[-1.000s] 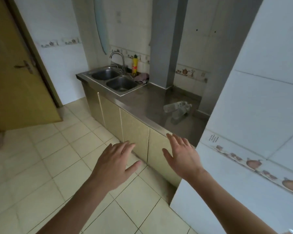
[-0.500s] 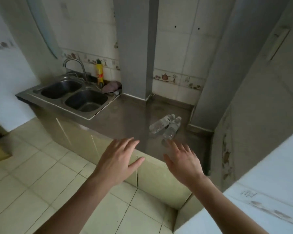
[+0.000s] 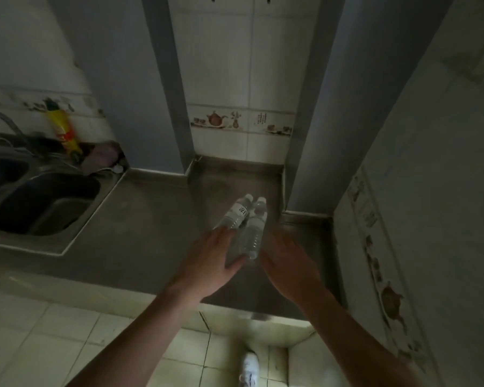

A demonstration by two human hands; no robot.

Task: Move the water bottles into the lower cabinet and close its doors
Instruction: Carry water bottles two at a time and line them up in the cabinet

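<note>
Label print on the left water bottle is too blurred to read.

Two clear water bottles lie side by side on the steel counter, near its back right corner. My left hand and right hand reach in spread wide, flanking the bottles' near ends. The sink sits at the counter's left end.

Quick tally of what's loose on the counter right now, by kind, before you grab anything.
Clear water bottles, lying side by side: 2, one with a white label, one beside it
Yellow bottle by the sink: 1
Pinkish cloth by the sink: 1
Total: 4
Left hand and right hand are open at the bottles, neither closed on one yet.
</note>
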